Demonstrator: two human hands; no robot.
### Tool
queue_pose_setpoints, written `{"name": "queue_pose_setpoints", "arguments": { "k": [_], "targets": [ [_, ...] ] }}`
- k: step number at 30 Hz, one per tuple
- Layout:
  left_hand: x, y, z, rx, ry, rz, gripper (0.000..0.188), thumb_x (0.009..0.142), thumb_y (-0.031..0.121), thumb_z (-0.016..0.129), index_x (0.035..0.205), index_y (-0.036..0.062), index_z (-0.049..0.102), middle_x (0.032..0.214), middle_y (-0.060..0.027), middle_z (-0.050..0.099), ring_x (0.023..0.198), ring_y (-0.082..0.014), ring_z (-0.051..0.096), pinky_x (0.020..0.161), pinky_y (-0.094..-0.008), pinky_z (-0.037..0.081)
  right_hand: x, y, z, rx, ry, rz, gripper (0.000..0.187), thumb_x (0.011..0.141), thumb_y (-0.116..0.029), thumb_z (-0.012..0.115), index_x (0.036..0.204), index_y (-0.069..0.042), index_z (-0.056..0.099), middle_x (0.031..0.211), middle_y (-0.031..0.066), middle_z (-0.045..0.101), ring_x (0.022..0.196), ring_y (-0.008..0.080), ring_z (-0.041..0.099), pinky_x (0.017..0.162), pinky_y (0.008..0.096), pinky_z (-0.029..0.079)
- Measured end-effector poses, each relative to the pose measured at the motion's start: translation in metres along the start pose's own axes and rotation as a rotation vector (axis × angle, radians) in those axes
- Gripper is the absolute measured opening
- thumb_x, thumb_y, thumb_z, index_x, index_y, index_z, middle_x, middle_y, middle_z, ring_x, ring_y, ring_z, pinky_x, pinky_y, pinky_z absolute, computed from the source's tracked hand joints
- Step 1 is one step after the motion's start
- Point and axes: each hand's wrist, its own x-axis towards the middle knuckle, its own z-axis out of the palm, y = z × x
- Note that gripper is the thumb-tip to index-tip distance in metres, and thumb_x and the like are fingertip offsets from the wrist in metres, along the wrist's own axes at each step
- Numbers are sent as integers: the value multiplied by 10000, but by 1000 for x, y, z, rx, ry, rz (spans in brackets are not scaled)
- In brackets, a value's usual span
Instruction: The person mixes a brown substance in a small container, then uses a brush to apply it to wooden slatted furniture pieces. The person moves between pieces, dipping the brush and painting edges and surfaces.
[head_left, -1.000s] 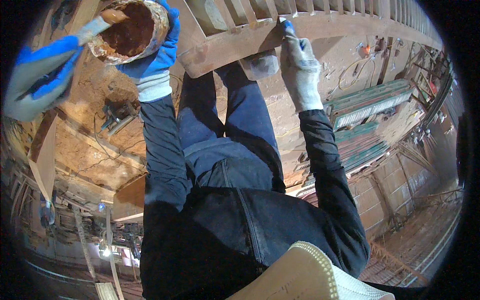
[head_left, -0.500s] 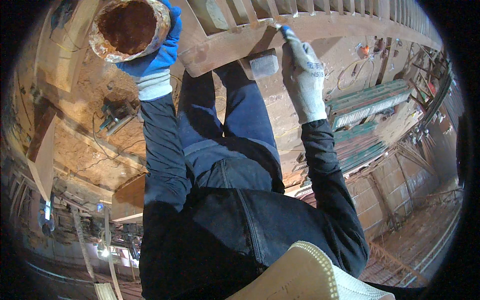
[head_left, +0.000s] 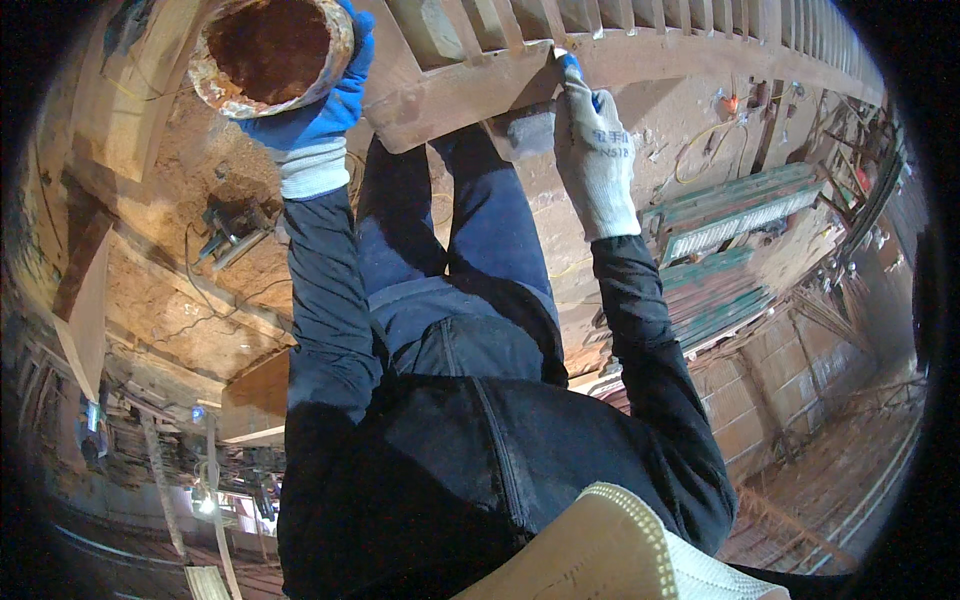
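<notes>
A round tub (head_left: 345,55) with a crusted, whitish rim is in my left hand (head_left: 310,130), which wears a blue and white glove. Reddish-brown matter (head_left: 270,50) lines its inside. My right hand (head_left: 597,150), in a similar glove, has one finger reaching to the upper edge of a wooden rail (head_left: 460,95). Its other fingers are curled, and whatever they may hold is hidden. Several slats (head_left: 508,22) rise from this rail. Just left of my right hand, a greyish block (head_left: 525,132) shows below the rail.
A corded power tool (head_left: 235,240) lies on the dusty floor to the left, near wooden boards (head_left: 85,300). Green metal pieces (head_left: 740,215) lie at the right, with a yellow cord (head_left: 690,165) beyond them. My legs (head_left: 490,210) are close behind the rail.
My right hand has shifted slightly left and its finger now meets the rail's edge more upright. The tub in my left hand has moved a little to the right.
</notes>
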Motion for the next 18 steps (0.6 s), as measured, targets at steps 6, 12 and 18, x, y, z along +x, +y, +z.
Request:
{"name": "queue_pose_setpoints", "arguments": {
  "k": [6,12,18],
  "targets": [
    [-2,3,1,-31,14,-7,758,834,530,621,1452,128,444,1514,-114,435,1378,-376,410,1082,-688,332,11,7,-10,91,106,-41,400,936,-118,591,1330,-177,552,846,128,567,670,327,630,564,414,507],
    [1,2,-1,-74,40,-28,735,840,513,622,1443,126,454,1514,-106,438,1382,-366,407,1077,-683,340,-4,-5,-5,69,17,16,379,959,-79,570,1332,-142,580,845,149,582,714,310,609,619,406,490],
    [-2,-1,5,-94,41,-39,744,839,516,624,1449,130,446,1528,-97,421,1395,-357,392,1086,-683,330,8,-1,-12,132,72,-5,368,921,-78,594,1283,-138,573,815,130,555,674,321,611,578,407,492]
  ]
}}
